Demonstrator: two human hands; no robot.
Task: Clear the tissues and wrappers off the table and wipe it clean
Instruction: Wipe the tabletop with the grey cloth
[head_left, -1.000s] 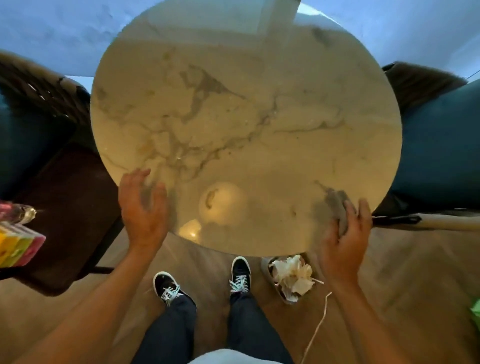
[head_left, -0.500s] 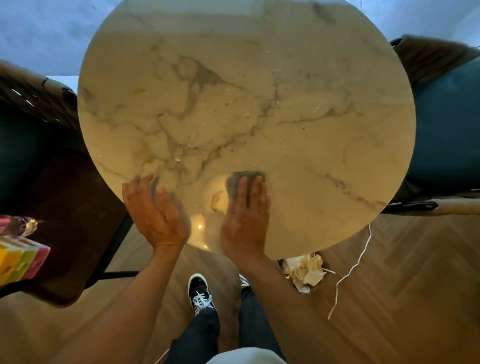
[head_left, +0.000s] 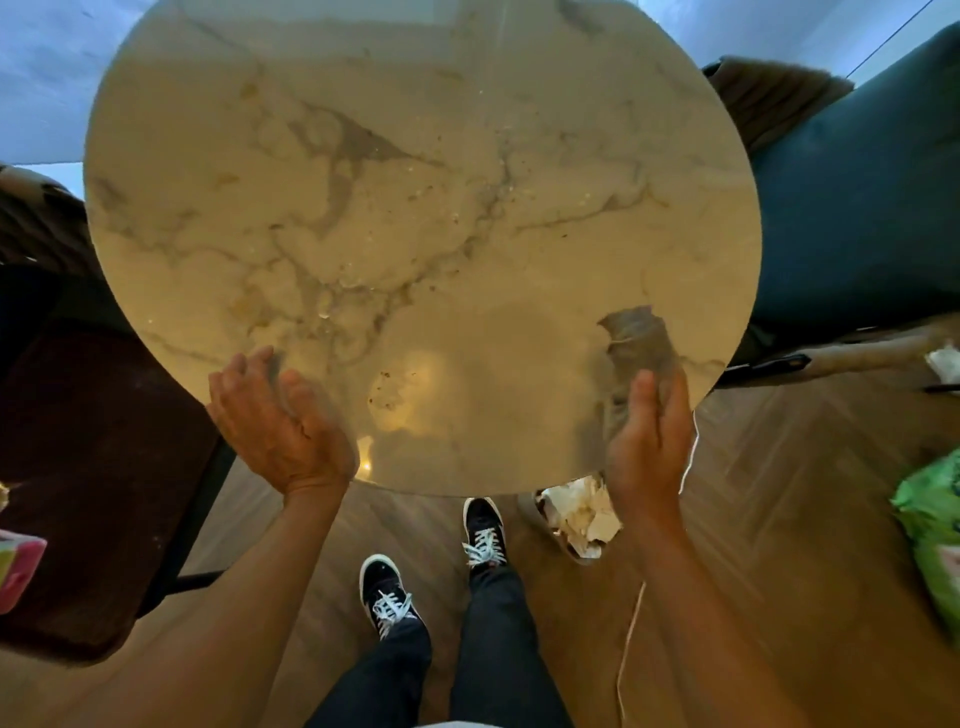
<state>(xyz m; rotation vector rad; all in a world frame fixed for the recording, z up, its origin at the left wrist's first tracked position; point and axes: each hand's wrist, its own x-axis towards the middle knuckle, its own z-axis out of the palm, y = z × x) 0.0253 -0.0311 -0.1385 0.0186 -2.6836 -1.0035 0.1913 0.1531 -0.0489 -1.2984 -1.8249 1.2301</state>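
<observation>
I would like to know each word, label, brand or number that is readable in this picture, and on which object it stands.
No text can be read.
Green packet on the floor at the right: its print is too blurred to read.
Pink and yellow pack at the left edge: mostly cut off, with no readable lettering.
Marble table: only veins, no writing.

The tabletop fills the middle. A cloth lies on its near right part under the right hand; the left hand rests on its near left edge. On the floor just below the near edge stands a bin holding crumpled tissues, right of the person's shoes.
</observation>
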